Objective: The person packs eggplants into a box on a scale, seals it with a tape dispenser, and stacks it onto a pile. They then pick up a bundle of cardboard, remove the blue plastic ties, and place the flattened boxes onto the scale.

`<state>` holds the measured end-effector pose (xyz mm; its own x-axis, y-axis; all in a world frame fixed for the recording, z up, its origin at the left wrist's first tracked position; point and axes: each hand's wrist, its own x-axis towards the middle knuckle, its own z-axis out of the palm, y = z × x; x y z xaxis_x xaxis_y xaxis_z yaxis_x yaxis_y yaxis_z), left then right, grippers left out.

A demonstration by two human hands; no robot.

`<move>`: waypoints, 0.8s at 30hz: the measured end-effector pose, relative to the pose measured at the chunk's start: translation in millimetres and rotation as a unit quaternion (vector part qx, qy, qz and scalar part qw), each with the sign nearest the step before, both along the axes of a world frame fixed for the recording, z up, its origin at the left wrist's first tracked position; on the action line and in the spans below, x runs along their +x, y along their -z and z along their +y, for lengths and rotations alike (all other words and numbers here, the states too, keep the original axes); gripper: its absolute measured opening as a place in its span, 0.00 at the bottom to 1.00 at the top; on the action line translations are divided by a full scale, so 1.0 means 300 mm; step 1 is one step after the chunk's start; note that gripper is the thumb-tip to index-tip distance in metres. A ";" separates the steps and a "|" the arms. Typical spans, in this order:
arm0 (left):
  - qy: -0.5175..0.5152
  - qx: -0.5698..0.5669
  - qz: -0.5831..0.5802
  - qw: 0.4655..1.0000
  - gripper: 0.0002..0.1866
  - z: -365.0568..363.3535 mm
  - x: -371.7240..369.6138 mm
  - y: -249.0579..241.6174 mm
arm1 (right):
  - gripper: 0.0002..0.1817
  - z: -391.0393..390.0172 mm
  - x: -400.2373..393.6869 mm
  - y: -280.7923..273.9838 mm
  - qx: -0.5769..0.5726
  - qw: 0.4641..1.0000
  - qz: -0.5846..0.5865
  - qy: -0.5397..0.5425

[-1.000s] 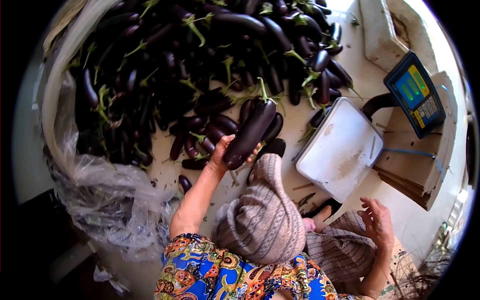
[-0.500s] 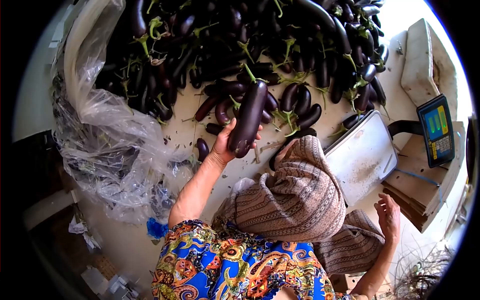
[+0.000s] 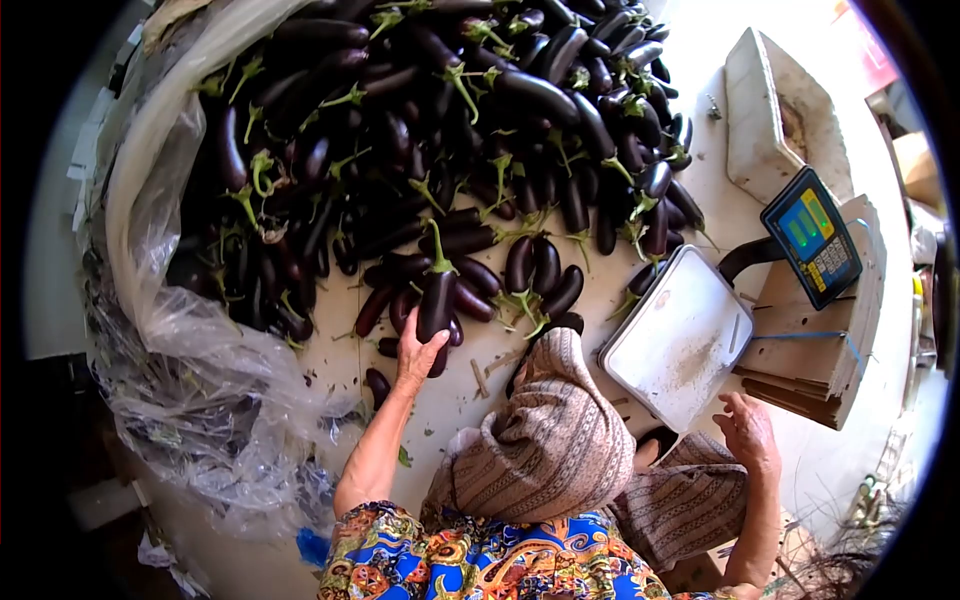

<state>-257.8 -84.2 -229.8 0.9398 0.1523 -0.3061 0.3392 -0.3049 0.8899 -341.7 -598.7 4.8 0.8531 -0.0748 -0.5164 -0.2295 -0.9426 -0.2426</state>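
Observation:
My left hand (image 3: 414, 358) grips the rounded lower end of a dark purple eggplant (image 3: 436, 300), whose green stem points away from me. It is over the near edge of a large heap of eggplants (image 3: 400, 140), close to several smaller ones lying on the floor. A loose group of eggplants (image 3: 545, 270) lies just right of it. Beside my patterned trousers, my right hand (image 3: 747, 432) holds nothing, its fingers loosely bent and apart. The nearest thing to it is the silver pan of a weighing scale (image 3: 675, 340).
The scale's display (image 3: 812, 238) stands on a post at the right, by folded cardboard (image 3: 800, 350). A worn white foam box (image 3: 755, 120) is behind it. Crumpled clear plastic sheeting (image 3: 220, 350) runs along the left of the heap. A blue scrap (image 3: 313, 547) lies lower left.
My left hand has lowered the eggplant toward the heap's near edge. The view has shifted, showing more of the heap. My right hand stays by my knee, fingers a little more bent.

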 end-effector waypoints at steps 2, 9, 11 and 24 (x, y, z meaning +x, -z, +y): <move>0.002 0.127 -0.025 0.992 0.45 0.025 0.045 0.036 | 0.18 -0.004 0.002 0.001 -0.007 1.000 0.012 0.001; 0.092 0.369 -0.100 0.920 0.43 0.003 0.192 0.044 | 0.18 -0.018 0.015 0.016 0.013 1.000 0.018 0.022; 0.129 0.405 -0.119 0.897 0.44 -0.014 0.214 0.054 | 0.18 -0.029 0.013 0.015 0.012 0.999 0.025 0.020; 0.149 0.463 -0.118 0.866 0.45 -0.082 0.230 0.060 | 0.20 -0.003 0.053 -0.019 0.017 0.997 0.078 0.021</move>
<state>-188.7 -108.8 -247.7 0.9992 -0.0308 0.0240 -0.0358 -0.9673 0.2512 -325.9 -599.6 10.6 0.7583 -0.0879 -0.6460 -0.3055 -0.9233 -0.2329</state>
